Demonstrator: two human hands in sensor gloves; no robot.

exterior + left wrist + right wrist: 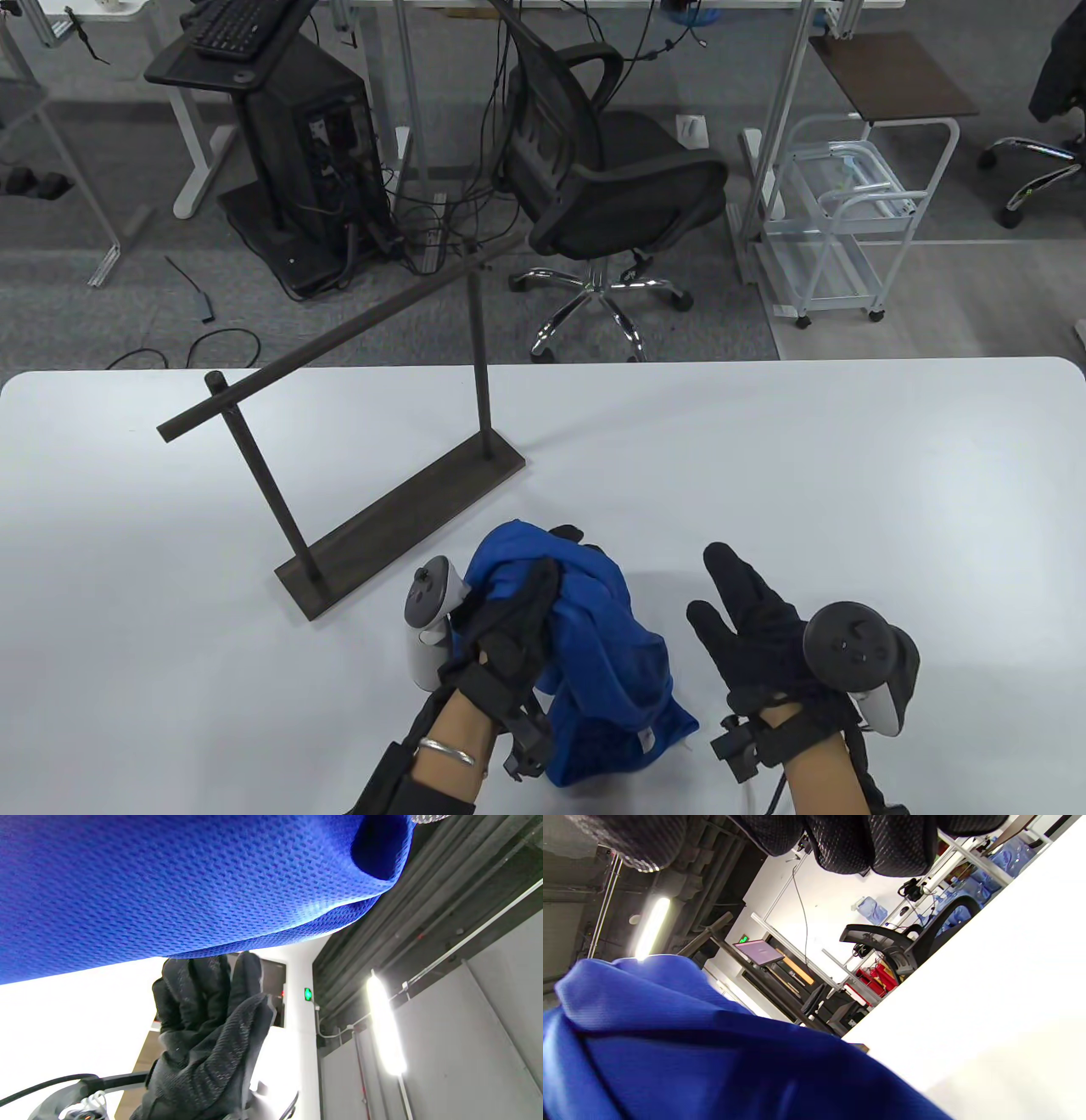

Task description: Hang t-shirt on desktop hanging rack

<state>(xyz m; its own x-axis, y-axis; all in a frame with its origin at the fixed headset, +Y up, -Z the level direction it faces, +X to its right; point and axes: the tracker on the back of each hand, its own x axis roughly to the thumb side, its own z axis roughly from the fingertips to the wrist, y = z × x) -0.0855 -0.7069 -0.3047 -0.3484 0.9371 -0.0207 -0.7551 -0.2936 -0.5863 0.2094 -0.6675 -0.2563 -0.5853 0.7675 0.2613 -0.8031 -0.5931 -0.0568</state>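
Note:
A blue mesh t-shirt (598,654) is bunched up near the table's front edge. My left hand (509,611) grips it at its upper left, fingers wrapped into the cloth; the shirt fills the top of the left wrist view (191,878) and the lower left of the right wrist view (691,1056). My right hand (742,607) is open with fingers spread, just right of the shirt and not touching it. The dark wooden hanging rack (339,407) stands on the table's left half, its bar (339,335) slanting up to the right, bare.
The white table (806,475) spans the view. Behind its far edge are a black office chair (611,170), a computer tower on a stand (297,144) with cables, and a white wire cart (840,221).

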